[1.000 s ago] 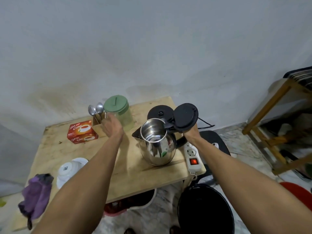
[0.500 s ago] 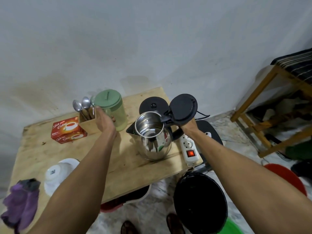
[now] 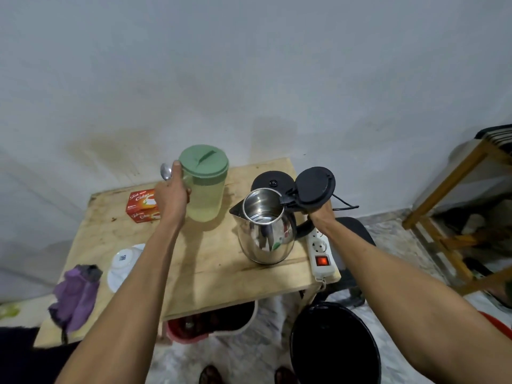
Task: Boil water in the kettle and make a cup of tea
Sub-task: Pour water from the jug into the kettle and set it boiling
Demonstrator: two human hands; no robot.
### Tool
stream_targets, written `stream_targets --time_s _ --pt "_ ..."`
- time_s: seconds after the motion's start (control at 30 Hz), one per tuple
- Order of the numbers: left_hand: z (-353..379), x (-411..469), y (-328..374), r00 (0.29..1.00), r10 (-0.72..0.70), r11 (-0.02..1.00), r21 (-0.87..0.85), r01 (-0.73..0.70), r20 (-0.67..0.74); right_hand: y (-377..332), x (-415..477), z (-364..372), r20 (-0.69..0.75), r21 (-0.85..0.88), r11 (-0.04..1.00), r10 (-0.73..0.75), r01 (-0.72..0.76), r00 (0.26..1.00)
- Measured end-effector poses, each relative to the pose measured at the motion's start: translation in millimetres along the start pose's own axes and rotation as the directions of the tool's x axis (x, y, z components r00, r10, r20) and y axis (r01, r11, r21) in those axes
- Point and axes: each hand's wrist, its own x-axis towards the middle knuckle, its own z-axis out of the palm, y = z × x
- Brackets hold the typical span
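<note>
Head view: our left hand (image 3: 172, 195) grips the handle side of the green-lidded water jug (image 3: 204, 187), raised off the worktop (image 3: 210, 261); our right hand (image 3: 318, 213), fingers closed, holds the steel kettle (image 3: 264, 231) by its handle, lid (image 3: 314, 186) open, beside its black base (image 3: 273, 182)

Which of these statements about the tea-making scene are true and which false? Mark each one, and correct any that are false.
1. The kettle lid is open. True.
2. The left hand grips the green-lidded jug. True.
3. The kettle sits on its black base. False: it stands on the wooden table, in front of the base.
4. The power strip switch is unlit. False: it glows red.
5. The tea box is red. True.
</note>
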Motion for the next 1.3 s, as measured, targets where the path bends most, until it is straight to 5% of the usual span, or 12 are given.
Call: stream_targets --time_s 0.17,0.5,1.3 --pt "-20 -9 34 0.986 0.148 0.982 0.104 -0.155 0.072 -3 -4 -1 0.008 -0.010 1.000 -0.018 0.018 1.000" --pt "-22 -26 79 0.928 0.227 0.898 0.307 -0.317 0.295 1 -1 -1 0.010 -0.006 1.000 0.002 -0.002 1.000" --pt "4 -38 117 0.834 0.145 0.605 0.618 -0.501 0.533 6 6 0 -0.004 -0.027 0.999 -0.020 0.020 1.000"
